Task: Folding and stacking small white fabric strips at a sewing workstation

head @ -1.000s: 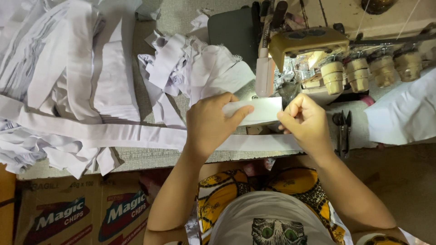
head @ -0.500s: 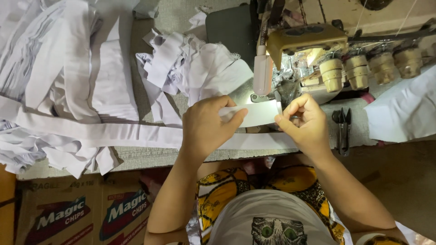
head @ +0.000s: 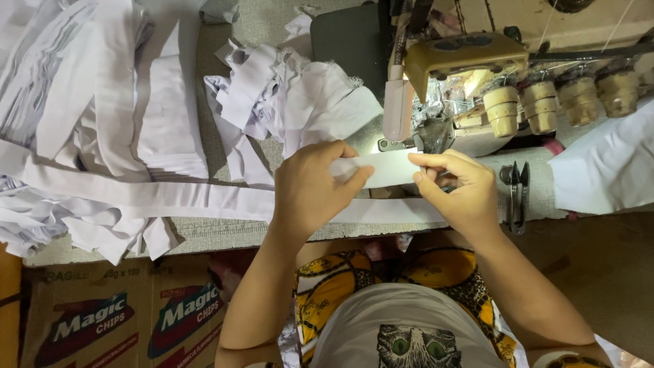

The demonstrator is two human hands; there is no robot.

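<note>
Seen from above, a seated person in a patterned yellow garment (head: 327, 286) works over cardboard cartons (head: 129, 320) stowed under the bench (head: 204, 235), the left hand (head: 310, 191) and right hand (head: 456, 194) closed on opposite ends of a short white fabric strip (head: 385, 168). Over the last second the strip has moved from open bench space up toward the sewing machine (head: 463, 61), and both hands have travelled with it; it now lies flat just in front of the machine's lit needle area (head: 436, 129), which suggests the piece is being lined up for stitching. The left hand pinches the strip's left end with thumb over fingers, the right hand nips its right end between thumb and forefinger. The strip looks smooth, flat and evenly cut, a pale band held taut between the two grips. A long white band (head: 170, 197) runs along the bench edge beneath the hands. Small thread snips (head: 518, 194) lie just right of the right hand. Farther back, heaps of white offcuts (head: 293, 95) and stacked white cloth (head: 102, 88) crowd the bench, with cream thread-tension knobs (head: 538, 105) along the machine
</note>
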